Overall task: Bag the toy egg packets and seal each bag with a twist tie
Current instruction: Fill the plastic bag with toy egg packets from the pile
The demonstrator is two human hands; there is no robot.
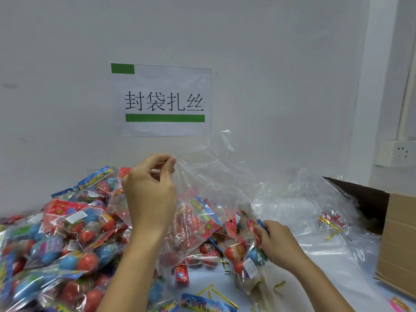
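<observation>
Bright, even, diffuse light; source not visible. Wall sign [165,100] sharp, characters crisp, so focus holds at centre. Below the sign, white streaks of glare on the clear bag [216,176]. Shadows soft, faint. Far left of the sign, egg packets [67,233] smear into blur (wide-angle stretch). Right of the sign, wall edges bow.

Blurred egg packets [33,255] cut off at the left edge, cardboard box [398,239] cut off on the right, packets hidden behind the left hand [150,194].
</observation>
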